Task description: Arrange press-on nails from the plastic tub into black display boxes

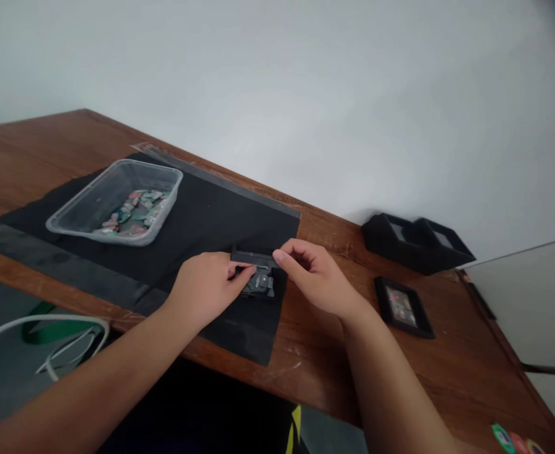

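A small black tray (251, 256) holding a few grey-green pieces lies on the black mat (211, 221) near its right edge. My left hand (206, 284) rests on the tray's left side, fingers pinched together over the pieces inside. My right hand (313, 274) is at the tray's right end, fingers curled and the forefinger touching its rim. What either hand grips is too small to make out.
A clear plastic tub (116, 202) with several small pink and green pieces stands at the mat's left. On the wooden table (448, 366) to the right are a black two-compartment holder (417, 243) and a filled small black tray (403, 307). White cable (45, 325) hangs below the front edge.
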A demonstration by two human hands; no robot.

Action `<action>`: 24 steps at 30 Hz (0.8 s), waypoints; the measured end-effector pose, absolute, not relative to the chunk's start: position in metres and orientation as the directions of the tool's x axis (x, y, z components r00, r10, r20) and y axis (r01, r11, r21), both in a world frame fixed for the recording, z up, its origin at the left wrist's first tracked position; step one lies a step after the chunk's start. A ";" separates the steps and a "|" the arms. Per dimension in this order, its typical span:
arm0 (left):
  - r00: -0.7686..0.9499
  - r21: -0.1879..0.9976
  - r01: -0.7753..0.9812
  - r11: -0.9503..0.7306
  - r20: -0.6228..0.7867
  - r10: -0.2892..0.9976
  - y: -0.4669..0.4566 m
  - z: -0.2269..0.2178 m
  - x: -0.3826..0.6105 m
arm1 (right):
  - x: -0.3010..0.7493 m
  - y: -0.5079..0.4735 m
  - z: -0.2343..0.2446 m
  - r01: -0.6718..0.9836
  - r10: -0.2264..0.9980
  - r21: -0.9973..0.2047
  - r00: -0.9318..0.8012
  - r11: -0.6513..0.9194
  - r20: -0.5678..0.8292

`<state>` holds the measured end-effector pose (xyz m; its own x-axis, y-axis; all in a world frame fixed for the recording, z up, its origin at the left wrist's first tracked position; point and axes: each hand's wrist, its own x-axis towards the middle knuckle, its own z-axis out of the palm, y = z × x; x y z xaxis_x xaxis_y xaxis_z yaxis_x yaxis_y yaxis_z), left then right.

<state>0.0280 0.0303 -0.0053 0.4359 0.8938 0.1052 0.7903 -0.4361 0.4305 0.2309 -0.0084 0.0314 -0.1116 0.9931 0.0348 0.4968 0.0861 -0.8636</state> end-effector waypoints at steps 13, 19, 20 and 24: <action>0.442 0.380 0.795 -0.473 0.171 0.880 0.030 -0.003 0.034 | 0.230 -0.008 0.028 0.533 0.989 -0.836 -0.131 0.133 0.073; 0.425 0.391 0.796 -0.462 0.183 0.886 0.031 -0.005 0.032 | 0.230 -0.008 0.029 0.523 0.988 -0.841 -0.138 0.137 0.075; 0.427 0.386 0.799 -0.462 0.177 0.887 0.031 -0.005 0.032 | 0.230 -0.008 0.029 0.524 0.987 -0.840 -0.139 0.138 0.075; 0.437 0.316 0.825 -0.469 0.171 0.883 0.031 -0.005 0.032 | 0.229 -0.008 0.029 0.529 0.988 -0.837 -0.137 0.135 0.073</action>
